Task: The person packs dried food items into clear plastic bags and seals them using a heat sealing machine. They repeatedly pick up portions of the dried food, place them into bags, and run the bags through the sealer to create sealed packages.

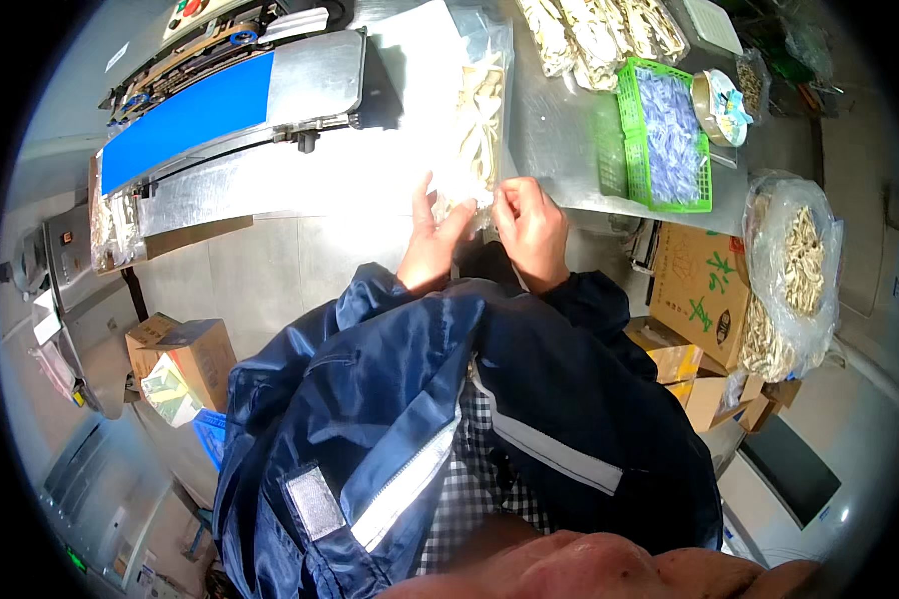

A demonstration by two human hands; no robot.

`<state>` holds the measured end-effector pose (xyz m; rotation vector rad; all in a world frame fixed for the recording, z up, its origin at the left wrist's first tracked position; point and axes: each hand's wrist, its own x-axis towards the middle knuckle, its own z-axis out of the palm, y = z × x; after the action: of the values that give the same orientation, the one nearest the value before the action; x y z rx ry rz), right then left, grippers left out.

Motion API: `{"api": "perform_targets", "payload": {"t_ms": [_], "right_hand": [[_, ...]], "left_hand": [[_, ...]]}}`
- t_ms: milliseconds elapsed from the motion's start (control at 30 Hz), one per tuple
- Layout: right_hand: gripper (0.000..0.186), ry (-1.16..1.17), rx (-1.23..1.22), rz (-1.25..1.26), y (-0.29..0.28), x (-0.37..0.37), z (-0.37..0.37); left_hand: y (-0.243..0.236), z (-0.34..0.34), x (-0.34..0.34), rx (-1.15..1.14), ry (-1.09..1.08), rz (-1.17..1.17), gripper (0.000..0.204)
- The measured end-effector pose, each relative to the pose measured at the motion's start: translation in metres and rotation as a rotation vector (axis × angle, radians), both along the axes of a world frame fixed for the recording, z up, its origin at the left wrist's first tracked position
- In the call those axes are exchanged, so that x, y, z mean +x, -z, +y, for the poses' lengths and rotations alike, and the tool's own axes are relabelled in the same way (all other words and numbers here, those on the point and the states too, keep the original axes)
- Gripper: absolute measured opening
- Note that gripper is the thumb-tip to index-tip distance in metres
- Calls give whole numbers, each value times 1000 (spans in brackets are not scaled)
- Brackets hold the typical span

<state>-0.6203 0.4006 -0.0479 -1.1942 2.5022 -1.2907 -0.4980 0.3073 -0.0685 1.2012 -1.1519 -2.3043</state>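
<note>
A clear plastic bag (480, 110) filled with long, pale dried slices lies on the metal table, its near end toward me. My left hand (434, 240) is at the left of that near end, thumb laid on the plastic and one finger raised; the other fingers are partly hidden. At the right corner of the same end, my right hand (532, 232) is closed, thumb and curled fingers pinching the plastic. Strong glare washes out the plastic between the hands. Several similar filled bags (601, 40) lie at the far right of the bag.
At the left stands a machine with a blue conveyor belt (190, 120). A green basket (709, 190) of small translucent packets sits right, beside a round tin (709, 108). Lower right are a big bag of dried slices (804, 260) and a cardboard box (694, 285); another carton (205, 359) stands lower left.
</note>
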Motion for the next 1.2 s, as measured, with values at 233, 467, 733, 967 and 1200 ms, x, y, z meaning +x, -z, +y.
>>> {"api": "perform_targets", "payload": {"t_ms": [233, 467, 733, 967, 1200], "right_hand": [[7, -9, 60, 203, -7, 16, 14], [10, -132, 75, 52, -2, 41, 46], [17, -59, 68, 92, 3, -4, 96], [16, -40, -125, -228, -9, -23, 138], [39, 213, -30, -381, -31, -9, 203]], "left_hand": [[24, 15, 3, -257, 56, 12, 88], [28, 37, 2, -510, 114, -160, 83], [-16, 54, 18, 95, 267, -65, 73], [24, 56, -68, 348, 70, 236, 75], [29, 117, -131, 375, 16, 386, 42]]}}
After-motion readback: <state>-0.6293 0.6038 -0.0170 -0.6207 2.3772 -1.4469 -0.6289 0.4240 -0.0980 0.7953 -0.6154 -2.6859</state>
